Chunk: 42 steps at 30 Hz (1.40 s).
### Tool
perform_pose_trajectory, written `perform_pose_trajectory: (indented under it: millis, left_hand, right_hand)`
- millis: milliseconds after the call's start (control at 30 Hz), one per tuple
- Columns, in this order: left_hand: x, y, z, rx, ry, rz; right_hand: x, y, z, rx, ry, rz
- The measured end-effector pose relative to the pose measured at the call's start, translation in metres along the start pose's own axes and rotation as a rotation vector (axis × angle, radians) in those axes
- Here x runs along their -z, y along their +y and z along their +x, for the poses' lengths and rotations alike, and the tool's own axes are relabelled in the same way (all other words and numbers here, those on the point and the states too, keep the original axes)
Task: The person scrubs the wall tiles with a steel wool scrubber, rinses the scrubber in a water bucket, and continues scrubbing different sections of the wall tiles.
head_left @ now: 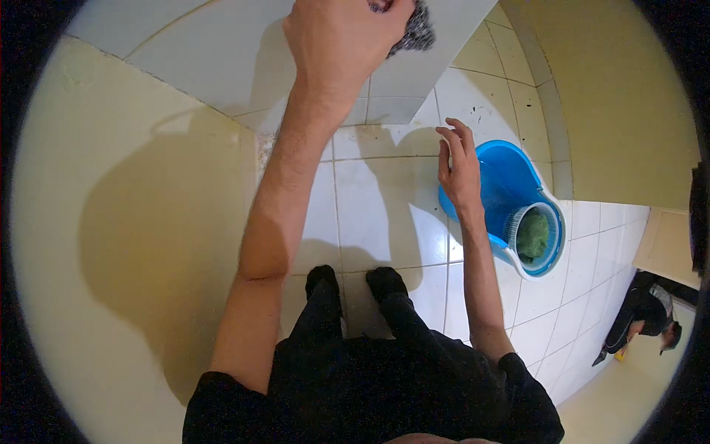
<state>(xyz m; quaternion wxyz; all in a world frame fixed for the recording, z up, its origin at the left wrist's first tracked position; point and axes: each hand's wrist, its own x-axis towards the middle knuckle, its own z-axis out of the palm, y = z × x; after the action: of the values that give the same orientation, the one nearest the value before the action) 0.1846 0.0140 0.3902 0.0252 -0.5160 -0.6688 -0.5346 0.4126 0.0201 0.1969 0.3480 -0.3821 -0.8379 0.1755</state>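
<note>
My left hand (344, 37) is raised at the top of the view, its fingers closed round a dark grey, speckled scouring pad (418, 29). The pad is against or very close to the white tiled surface (222, 55); the fingertips are partly cut off by the upper edge. Lower and to the right, my right hand (461, 169) hangs in the air with fingers loosely bent and apart, holding nothing. It is nearest to a blue mop bucket (504, 166) on the floor. Inside the bucket's near end, a white slotted basket (512, 228) holds something green and fuzzy (533, 237).
White floor tiles (384, 192) lie under my feet, with dark specks near the far wall. A yellowish wall (66, 222) rises close on my left, another (636, 111) at the upper right. Further off at the lower right, another person (645, 314) in dark clothes bends over.
</note>
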Motion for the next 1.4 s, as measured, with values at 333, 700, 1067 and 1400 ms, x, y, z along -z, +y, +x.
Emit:
perform_pose_trajectory:
  millis: [333, 700, 1067, 1400]
  left_hand:
    - [-0.022, 0.003, -0.014, -0.173, 0.059, 0.174]
    - [-0.029, -0.003, -0.017, -0.075, 0.1, 0.195]
    - [-0.031, 0.003, -0.014, -0.075, 0.121, 0.191]
    - [-0.034, 0.015, -0.006, -0.122, 0.154, 0.201]
  right_hand:
    - [0.002, 0.002, -0.003, -0.008, -0.013, -0.004]
    - [0.002, 0.0, 0.0, -0.001, -0.012, -0.026]
    - [0.0, 0.002, -0.002, -0.007, -0.004, -0.006]
    - [0.002, 0.007, -0.003, 0.012, 0.007, -0.025]
